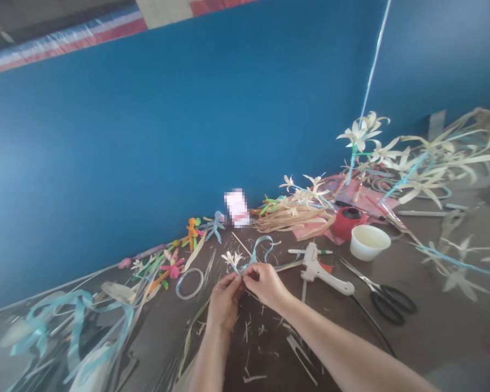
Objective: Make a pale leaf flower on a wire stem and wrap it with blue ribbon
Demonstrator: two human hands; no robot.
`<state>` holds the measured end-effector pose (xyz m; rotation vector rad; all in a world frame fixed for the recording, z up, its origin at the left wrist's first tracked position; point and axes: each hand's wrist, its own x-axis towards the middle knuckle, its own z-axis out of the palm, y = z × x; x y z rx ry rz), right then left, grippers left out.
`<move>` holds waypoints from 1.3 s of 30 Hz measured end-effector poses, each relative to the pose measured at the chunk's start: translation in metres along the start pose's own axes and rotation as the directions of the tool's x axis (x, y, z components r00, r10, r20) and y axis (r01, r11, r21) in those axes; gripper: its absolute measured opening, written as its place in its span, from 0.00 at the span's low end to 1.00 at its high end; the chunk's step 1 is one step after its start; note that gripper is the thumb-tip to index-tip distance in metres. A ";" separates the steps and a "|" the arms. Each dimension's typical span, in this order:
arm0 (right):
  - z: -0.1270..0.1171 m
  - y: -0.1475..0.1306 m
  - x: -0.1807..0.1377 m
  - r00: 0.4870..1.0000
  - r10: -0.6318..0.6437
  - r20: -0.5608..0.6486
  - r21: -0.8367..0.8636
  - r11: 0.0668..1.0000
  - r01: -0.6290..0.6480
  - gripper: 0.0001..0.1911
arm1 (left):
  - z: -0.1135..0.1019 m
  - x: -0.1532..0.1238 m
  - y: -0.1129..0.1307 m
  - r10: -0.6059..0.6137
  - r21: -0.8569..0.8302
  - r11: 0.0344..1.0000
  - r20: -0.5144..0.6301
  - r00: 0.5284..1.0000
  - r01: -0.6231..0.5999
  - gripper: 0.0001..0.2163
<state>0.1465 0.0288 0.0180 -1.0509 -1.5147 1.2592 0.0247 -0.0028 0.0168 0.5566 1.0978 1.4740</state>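
Note:
My left hand [224, 301] and my right hand [266, 283] meet over the brown table [433, 326], fingertips pinched together. Between them they hold a small cream leaf flower [232, 258] with a light blue ribbon [258, 248] curling up and to the right from the pinch. Both hands are closed on this piece. A tape ring [190, 283] lies just left of my left hand. A white glue gun [320, 268] lies just right of my right hand.
Black-handled scissors [386, 295], a white cup [369, 242] and a red tape roll [350, 221] sit to the right. Dried leaf strips and finished flowers [306, 209] pile up against the blue wall [188, 120]. Colourful figures [193, 233] and ribbon scraps [73, 326] lie left.

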 end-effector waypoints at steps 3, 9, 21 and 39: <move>0.000 0.001 0.002 0.995 0.085 0.049 0.173 0.981 -0.093 0.04 | -0.001 -0.001 0.000 -0.012 -0.031 0.999 0.039 0.999 0.013 0.07; 0.000 0.003 0.004 0.972 0.165 0.166 0.330 0.920 -0.213 0.05 | -0.001 -0.002 0.002 -0.032 -0.018 0.999 0.088 0.996 0.033 0.07; -0.007 0.004 0.007 0.877 0.275 0.393 0.498 0.739 -0.454 0.08 | 0.003 -0.006 0.005 -0.050 -0.010 0.999 0.166 0.985 0.052 0.04; -0.009 0.007 0.007 0.843 0.319 0.434 0.520 0.675 -0.523 0.05 | 0.002 -0.003 0.003 -0.062 -0.018 0.998 0.218 0.974 0.068 0.04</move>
